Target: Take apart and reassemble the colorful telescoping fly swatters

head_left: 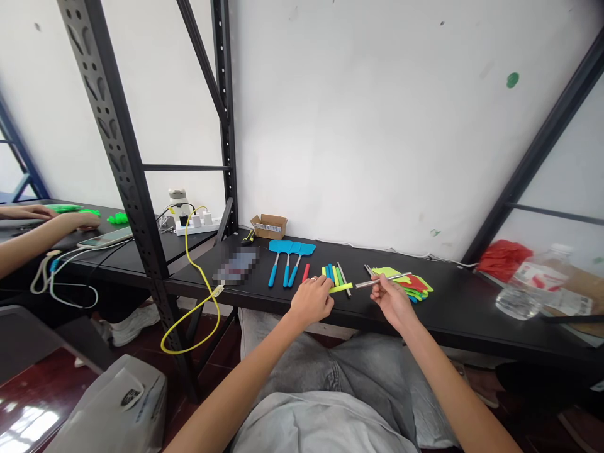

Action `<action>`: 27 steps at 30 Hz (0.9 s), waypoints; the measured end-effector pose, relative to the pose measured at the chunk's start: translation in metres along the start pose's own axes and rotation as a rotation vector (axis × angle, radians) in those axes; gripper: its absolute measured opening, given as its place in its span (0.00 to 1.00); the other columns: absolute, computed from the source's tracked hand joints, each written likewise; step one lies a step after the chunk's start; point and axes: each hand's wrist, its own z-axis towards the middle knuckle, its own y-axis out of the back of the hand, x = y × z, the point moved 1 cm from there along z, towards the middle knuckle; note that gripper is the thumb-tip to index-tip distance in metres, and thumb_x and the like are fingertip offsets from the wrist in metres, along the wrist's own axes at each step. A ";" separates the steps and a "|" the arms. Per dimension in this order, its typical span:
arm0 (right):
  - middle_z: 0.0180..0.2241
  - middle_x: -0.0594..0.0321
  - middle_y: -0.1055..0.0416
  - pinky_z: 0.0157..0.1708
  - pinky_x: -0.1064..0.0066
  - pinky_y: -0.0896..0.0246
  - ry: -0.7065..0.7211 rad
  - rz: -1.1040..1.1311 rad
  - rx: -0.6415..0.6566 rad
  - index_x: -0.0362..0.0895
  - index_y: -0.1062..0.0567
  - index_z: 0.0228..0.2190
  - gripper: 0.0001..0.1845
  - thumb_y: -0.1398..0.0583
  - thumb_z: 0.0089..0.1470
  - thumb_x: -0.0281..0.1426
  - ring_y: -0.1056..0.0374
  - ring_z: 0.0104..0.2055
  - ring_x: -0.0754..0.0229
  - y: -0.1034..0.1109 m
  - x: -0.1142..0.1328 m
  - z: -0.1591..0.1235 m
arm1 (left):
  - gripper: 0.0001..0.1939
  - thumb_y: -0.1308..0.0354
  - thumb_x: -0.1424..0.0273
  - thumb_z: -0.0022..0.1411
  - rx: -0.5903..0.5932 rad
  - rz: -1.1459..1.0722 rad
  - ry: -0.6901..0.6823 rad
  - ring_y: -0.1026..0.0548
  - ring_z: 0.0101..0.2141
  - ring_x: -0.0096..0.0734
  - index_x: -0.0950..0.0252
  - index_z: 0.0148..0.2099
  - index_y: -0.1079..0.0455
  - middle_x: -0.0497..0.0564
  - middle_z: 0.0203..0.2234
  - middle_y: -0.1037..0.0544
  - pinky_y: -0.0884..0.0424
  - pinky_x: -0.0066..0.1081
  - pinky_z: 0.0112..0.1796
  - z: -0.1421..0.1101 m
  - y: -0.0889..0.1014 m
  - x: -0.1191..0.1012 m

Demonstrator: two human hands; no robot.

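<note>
My left hand (311, 302) is closed around a yellow-green handle tube (342, 288), whose free end points right. In my right hand (392, 304) a thin metal rod (365, 284) is pinched, its near tip close to the tube but apart from it. Behind my left hand lie a red handle (306, 272) and several blue and yellow-green handles (335, 273), with a bare metal rod (342, 273) beside them. Beyond my right hand is a pile of flat yellow, red and blue swatter heads (421, 283). Three blue fly swatters (292, 248) lie side by side to the left.
A small open cardboard box (269, 225) stands by the wall. A blurred flat object (237, 265) lies near a yellow cable (201, 270). At right are a plastic bottle (528, 286) and a red bag (504, 259). A co-worker's hands (85, 221) are at far left, past the black post (117, 145).
</note>
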 end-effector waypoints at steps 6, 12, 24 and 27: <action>0.17 0.69 0.41 0.21 0.75 0.45 0.023 0.014 -0.003 0.43 0.19 0.32 0.16 0.29 0.46 0.43 0.47 0.21 0.68 -0.002 0.000 0.000 | 0.09 0.52 0.73 0.63 -0.008 0.009 -0.009 0.30 0.37 0.39 0.62 0.45 0.35 0.52 0.36 0.28 0.32 0.36 0.39 0.000 -0.002 0.001; 0.20 0.66 0.37 0.23 0.73 0.42 0.012 0.002 0.017 0.43 0.18 0.35 0.20 0.33 0.50 0.47 0.45 0.22 0.67 0.001 -0.001 0.001 | 0.09 0.51 0.73 0.62 -0.004 0.014 -0.009 0.30 0.38 0.39 0.62 0.45 0.34 0.52 0.37 0.28 0.32 0.36 0.39 -0.001 -0.002 0.001; 0.22 0.64 0.35 0.23 0.72 0.41 0.009 -0.012 -0.015 0.43 0.18 0.32 0.19 0.33 0.50 0.48 0.43 0.24 0.66 0.001 -0.003 0.001 | 0.09 0.51 0.73 0.62 0.009 0.005 -0.008 0.29 0.38 0.39 0.62 0.44 0.34 0.53 0.37 0.28 0.32 0.36 0.40 -0.001 0.001 0.000; 0.23 0.64 0.36 0.23 0.72 0.41 0.018 -0.035 -0.019 0.43 0.18 0.31 0.20 0.33 0.49 0.48 0.42 0.24 0.66 0.001 -0.003 0.001 | 0.09 0.51 0.73 0.62 0.010 0.004 -0.008 0.30 0.38 0.39 0.62 0.44 0.34 0.53 0.37 0.28 0.32 0.36 0.40 -0.001 0.001 0.000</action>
